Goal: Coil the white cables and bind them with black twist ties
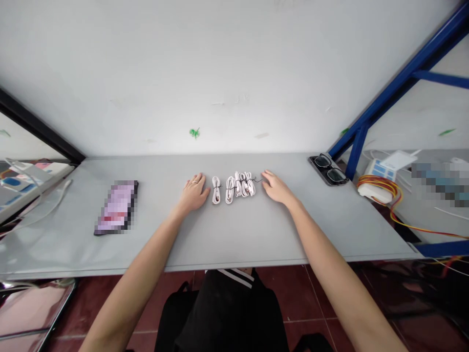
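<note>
Left hand (196, 192): open, palm down on the grey tabletop (234, 232), a ring on one finger, thumb just beside the nearest cable bundle. Right hand (276, 188): open, fingers loosely extended and low over the tabletop, near the loose end of a dark tie; contact with it cannot be told.

Between the hands, a row of coiled white cables, each cinched at the middle with a dark tie. Leftmost coil (216, 190) lies apart; next coil (229, 190) sits just beside a tight cluster of coils (245, 185), exact count unclear.

Farther left: purple, dark-edged object (117, 205), pixelated. Farther right: black-framed glasses (336, 175) on a dark holder (324, 169), near a blue metal frame (361, 132). Beyond the frame, red-and-yellow cable (379, 182) looped around a white device. Behind the table, pale wall (234, 73) with a green mark (194, 132).
</note>
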Demonstrator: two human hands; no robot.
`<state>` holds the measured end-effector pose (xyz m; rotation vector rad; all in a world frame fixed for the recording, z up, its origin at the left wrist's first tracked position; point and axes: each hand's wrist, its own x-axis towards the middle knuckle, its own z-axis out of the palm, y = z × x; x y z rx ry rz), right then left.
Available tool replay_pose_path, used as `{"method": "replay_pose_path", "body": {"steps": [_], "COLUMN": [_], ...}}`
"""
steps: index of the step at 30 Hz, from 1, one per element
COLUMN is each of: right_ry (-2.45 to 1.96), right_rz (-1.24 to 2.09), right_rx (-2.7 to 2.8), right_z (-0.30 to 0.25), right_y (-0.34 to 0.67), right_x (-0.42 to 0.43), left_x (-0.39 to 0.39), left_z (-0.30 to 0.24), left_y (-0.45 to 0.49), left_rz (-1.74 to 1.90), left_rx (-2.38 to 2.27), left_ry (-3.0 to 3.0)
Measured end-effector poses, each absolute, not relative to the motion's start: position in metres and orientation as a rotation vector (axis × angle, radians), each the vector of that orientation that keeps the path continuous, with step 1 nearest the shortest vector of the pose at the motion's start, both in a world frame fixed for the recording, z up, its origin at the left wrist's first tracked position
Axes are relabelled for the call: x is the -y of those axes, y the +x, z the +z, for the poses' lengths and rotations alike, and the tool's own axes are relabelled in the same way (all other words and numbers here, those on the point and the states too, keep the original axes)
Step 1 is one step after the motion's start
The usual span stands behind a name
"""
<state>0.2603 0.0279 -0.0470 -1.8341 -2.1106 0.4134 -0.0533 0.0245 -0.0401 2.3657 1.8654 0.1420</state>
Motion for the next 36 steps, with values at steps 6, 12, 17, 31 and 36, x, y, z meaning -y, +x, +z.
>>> {"method": "replay_pose_path", "body": {"steps": [6, 12, 17, 31, 36], "right_ry": [-1.804, -1.857, -1.781, -1.767, -1.819], "right_rz": [0.466, 0.490, 0.415, 0.362, 0.347], "right_rx": [1.832, 1.763, 1.845, 1.904, 1.851], "right_z": [-0.031, -0.026, -0.030, -0.029, -0.025], "right_y": [0.260, 0.243, 0.229, 0.232, 0.233], "right_x": [-0.037, -0.044, -0.033, -0.018, -0.016], "left_x": [-0.042, -0.041, -0.025, -0.005, -0.007], "left_z": [-0.024, -0.016, -0.017, -0.008, -0.014], "left_y": [-0.051, -0.040, -0.033, -0.022, -0.021], "left_rz": [0.313, 0.445, 0.401, 0.295, 0.344], "left_rx": [-1.814, -1.837, -1.824, -1.790, -1.776], "left_ry": [2.296, 2.132, 2.050, 2.047, 2.073]}}
